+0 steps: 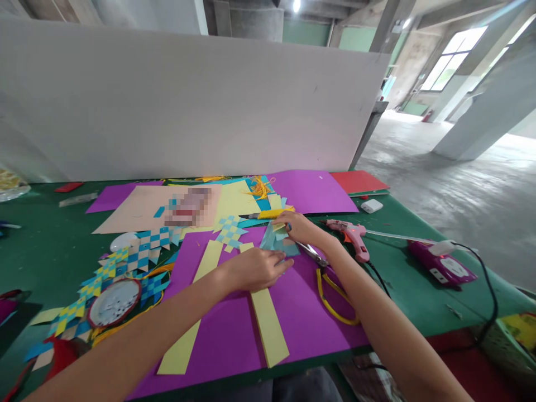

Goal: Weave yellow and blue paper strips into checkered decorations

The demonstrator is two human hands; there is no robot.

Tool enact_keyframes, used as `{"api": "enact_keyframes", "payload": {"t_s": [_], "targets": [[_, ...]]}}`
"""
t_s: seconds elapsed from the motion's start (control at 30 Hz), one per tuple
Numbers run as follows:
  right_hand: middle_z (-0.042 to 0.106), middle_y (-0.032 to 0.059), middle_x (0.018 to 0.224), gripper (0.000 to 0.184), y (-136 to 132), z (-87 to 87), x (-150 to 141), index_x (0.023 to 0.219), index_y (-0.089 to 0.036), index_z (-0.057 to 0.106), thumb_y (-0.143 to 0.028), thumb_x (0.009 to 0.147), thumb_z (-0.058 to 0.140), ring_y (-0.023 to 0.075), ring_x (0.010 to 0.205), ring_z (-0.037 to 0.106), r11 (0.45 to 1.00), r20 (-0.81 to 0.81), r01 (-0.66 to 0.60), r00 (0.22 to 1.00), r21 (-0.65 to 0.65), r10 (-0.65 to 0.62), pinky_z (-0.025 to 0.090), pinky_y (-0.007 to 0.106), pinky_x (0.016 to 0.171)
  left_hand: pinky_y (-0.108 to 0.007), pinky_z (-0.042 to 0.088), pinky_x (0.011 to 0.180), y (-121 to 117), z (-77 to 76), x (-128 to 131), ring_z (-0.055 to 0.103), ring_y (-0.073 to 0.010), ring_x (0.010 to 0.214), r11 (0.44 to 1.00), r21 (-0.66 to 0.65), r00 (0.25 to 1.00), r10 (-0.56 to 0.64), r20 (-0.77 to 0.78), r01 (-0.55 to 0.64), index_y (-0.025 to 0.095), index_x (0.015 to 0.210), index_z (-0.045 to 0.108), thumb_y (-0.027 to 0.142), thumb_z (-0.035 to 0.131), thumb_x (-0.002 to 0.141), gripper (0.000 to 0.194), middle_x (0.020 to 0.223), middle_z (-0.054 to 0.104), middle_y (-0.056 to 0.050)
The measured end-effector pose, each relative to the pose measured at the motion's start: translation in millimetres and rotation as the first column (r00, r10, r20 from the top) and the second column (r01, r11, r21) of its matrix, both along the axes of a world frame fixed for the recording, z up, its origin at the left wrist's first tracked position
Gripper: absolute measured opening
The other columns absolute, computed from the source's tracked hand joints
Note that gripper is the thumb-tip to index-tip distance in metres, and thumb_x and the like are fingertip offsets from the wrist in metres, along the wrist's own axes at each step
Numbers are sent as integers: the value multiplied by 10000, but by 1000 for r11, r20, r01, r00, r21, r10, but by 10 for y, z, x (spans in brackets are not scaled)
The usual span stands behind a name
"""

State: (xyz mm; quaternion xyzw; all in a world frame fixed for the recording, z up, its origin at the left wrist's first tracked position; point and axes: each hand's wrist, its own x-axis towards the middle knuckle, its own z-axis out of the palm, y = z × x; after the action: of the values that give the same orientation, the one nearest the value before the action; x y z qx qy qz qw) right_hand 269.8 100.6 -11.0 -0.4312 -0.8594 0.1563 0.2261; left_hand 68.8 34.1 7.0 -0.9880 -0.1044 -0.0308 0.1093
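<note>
My left hand (pixel 264 269) lies low over a pale yellow paper strip (pixel 268 329) on a purple sheet (pixel 226 329). Its fingers are loosely bent and slightly apart, with nothing visible in them. Just beyond it, my right hand (pixel 298 228) pinches a small pale yellow paper strip (pixel 278 226) above light blue paper pieces (pixel 270 240); its fingertips are partly hidden. A yellow utility knife (pixel 270 213) lies right behind that hand. Yellow-handled scissors (pixel 320 276) rest under my right forearm. Another yellow strip (pixel 184 335) lies to the left, near a woven blue-and-yellow paper piece (pixel 230 230).
A pink glue gun (pixel 352 234) and a purple power strip (pixel 439 265), both with cables, are on the right. Woven checkered paper pieces (pixel 113 262) and a round red-rimmed dish (pixel 115 302) lie left. A white panel (pixel 188 106) stands behind coloured sheets (pixel 314 192).
</note>
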Motion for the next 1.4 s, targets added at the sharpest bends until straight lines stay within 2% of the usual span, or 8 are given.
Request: {"api": "enact_keyframes", "payload": {"t_s": [0.13, 0.27, 0.43, 0.57, 0.77, 1.13, 1.27, 1.4], "targets": [[667, 100, 1092, 544, -6, 2, 21, 1080, -149, 689, 59, 634, 457, 195, 997, 601, 1000, -2, -12, 1000, -12, 12, 452, 313, 898, -278, 547, 660, -19, -9, -1, 662, -213, 980, 998, 37, 999, 42, -15, -42, 109, 1309, 451, 2, 380, 881, 446, 1100, 677, -157], [665, 103, 1096, 521, -1, -8, 21, 1082, -153, 686, 41, 637, 498, 206, 1003, 595, 1000, 7, -13, 1000, -1, 13, 453, 314, 892, -282, 547, 666, -26, -6, -11, 676, -204, 914, 981, 51, 980, 183, 77, -187, 99, 1347, 399, 13, 361, 889, 467, 1153, 658, -158], [684, 89, 986, 315, 15, -48, -11, 919, -161, 727, -1, 712, 551, 194, 929, 604, 999, 0, -3, 1000, 35, 3, 451, 297, 854, -302, 542, 721, -4, -2, -43, 679, -200, 883, 948, 100, 936, 275, 221, -302, 91, 1300, 443, 0, 376, 869, 446, 1064, 687, -136], [667, 90, 966, 269, 14, -95, -37, 990, -172, 715, -57, 795, 570, 185, 913, 591, 997, -5, 35, 999, 64, -34, 444, 292, 832, -265, 526, 611, -16, 13, -58, 687, -188, 779, 910, 150, 919, 364, 152, -385, 128, 1237, 509, -13, 383, 848, 433, 965, 699, -107], [661, 93, 938, 169, -12, -71, -52, 934, -151, 707, -172, 892, 545, 170, 907, 590, 996, -7, 55, 998, 77, -55, 428, 275, 833, -258, 528, 624, -43, 35, -12, 673, -181, 828, 918, 210, 940, 316, 131, -337, 134, 1156, 548, -23, 369, 845, 391, 1165, 632, -139], [666, 80, 995, 214, 14, -104, -55, 957, -158, 684, -90, 876, 498, 167, 977, 580, 994, -32, 64, 998, 91, -61, 418, 269, 884, -281, 516, 565, -18, 114, -58, 644, -207, 760, 828, 27, 826, 556, 88, -560, 130, 937, 554, -41, 355, 816, 289, 914, 630, -100], [659, 74, 979, 204, 16, -131, -48, 997, -172, 693, -129, 873, 537, 166, 944, 581, 993, -19, 68, 998, 94, -66, 429, 264, 845, -247, 507, 580, -34, 111, -120, 647, -176, 759, 855, 56, 855, 508, 104, -515, 151, 960, 571, -49, 383, 814, 310, 862, 648, -54], [646, 64, 946, 177, -24, -126, -46, 983, -195, 713, -195, 869, 577, 163, 902, 575, 992, 8, 66, 998, 105, -67, 427, 242, 778, -288, 531, 671, -53, 87, -149, 661, -195, 817, 905, 249, 933, 301, 196, -344, 136, 949, 603, -17, 391, 859, 277, 890, 675, -86]]}}
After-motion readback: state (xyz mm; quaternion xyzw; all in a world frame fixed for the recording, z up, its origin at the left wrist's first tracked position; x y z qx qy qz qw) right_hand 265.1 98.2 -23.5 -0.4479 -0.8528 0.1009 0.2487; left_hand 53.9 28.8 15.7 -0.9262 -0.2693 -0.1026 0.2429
